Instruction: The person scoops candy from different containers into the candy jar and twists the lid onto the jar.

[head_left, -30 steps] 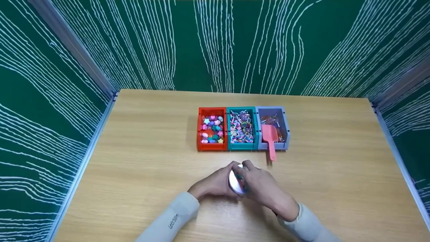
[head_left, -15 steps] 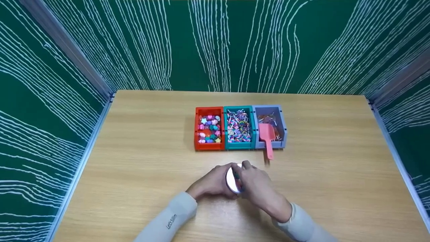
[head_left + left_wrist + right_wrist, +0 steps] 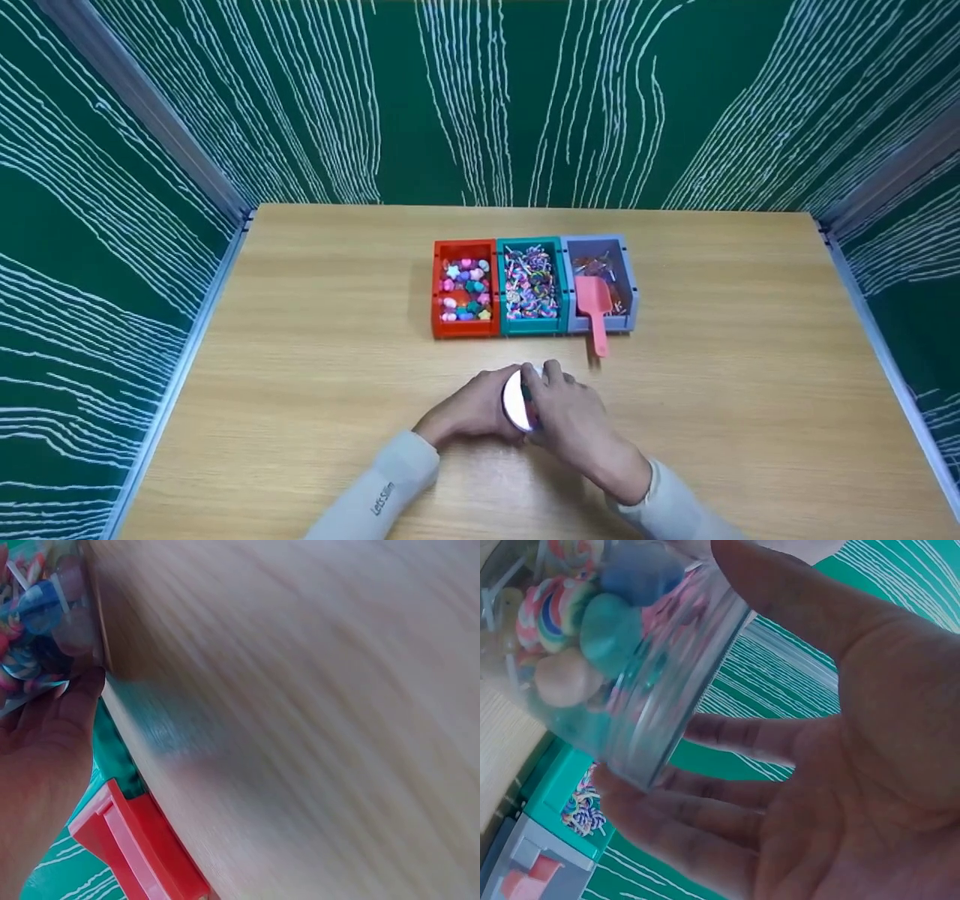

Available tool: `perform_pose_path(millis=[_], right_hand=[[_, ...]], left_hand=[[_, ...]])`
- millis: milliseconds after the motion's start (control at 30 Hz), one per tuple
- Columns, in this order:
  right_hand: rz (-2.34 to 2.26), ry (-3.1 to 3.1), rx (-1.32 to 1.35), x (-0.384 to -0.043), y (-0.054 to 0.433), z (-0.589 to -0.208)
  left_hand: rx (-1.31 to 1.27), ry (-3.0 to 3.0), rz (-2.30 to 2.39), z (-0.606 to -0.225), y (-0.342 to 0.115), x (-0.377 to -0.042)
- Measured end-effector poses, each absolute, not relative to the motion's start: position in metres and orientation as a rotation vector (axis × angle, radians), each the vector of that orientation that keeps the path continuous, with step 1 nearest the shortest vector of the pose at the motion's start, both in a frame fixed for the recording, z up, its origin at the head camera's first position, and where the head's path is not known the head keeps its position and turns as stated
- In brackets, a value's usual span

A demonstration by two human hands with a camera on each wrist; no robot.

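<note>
A clear plastic jar [image 3: 585, 637] filled with colourful beads and tiny lollipops is between both hands, just in front of the bins. My left hand [image 3: 478, 405] grips its side; in the left wrist view, fingertips [image 3: 82, 690] curl under the base end. Glare whitens the jar's flat clear lid [image 3: 515, 402] in the head view. Over the lid's right side lies my right hand [image 3: 570, 416], thumb and fingers curved round the rim. The right wrist view shows that thumb [image 3: 780, 585] on one side and the fingers [image 3: 682, 832] on the other.
Behind the hands stand three joined bins: a red bin [image 3: 465, 328] of beads, a teal bin [image 3: 532, 327] of tiny lollipops, and a grey-purple bin [image 3: 628, 304]. A pink scoop [image 3: 595, 296] leans in the last, handle over its front edge. Green panels [image 3: 442, 97] surround the wooden table [image 3: 322, 300].
The head view has shifted slightly, so bins and hands appear a little further left. Both hands stay on the jar; the right fingers have moved slightly round the lid.
</note>
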State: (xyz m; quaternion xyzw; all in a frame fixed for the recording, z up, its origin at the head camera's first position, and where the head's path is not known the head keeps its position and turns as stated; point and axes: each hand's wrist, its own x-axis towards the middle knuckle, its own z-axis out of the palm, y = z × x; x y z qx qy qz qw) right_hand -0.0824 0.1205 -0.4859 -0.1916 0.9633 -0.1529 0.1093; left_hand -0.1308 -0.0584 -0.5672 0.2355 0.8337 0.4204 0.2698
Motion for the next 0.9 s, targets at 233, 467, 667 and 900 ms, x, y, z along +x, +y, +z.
perform_pose_path(millis=[233, 467, 667, 900], right_hand=[[-0.559, 2.775, -0.731, -0.082, 0.128, -0.483], [-0.506, 2.785, -0.893, -0.089, 0.126, -0.478], [-0.484, 2.814, -0.808, -0.093, 0.119, -0.477], [-0.484, 2.845, -0.602, -0.091, 0.111, -0.478]], left_hand=[[0.674, 2.265, 1.148, -0.569, -0.063, -0.127], [0.658, 2.258, 1.177, -0.569, -0.062, -0.127], [0.658, 2.254, 1.201, -0.569, -0.061, -0.128], [0.636, 2.248, 1.19, -0.57, -0.06, -0.128]])
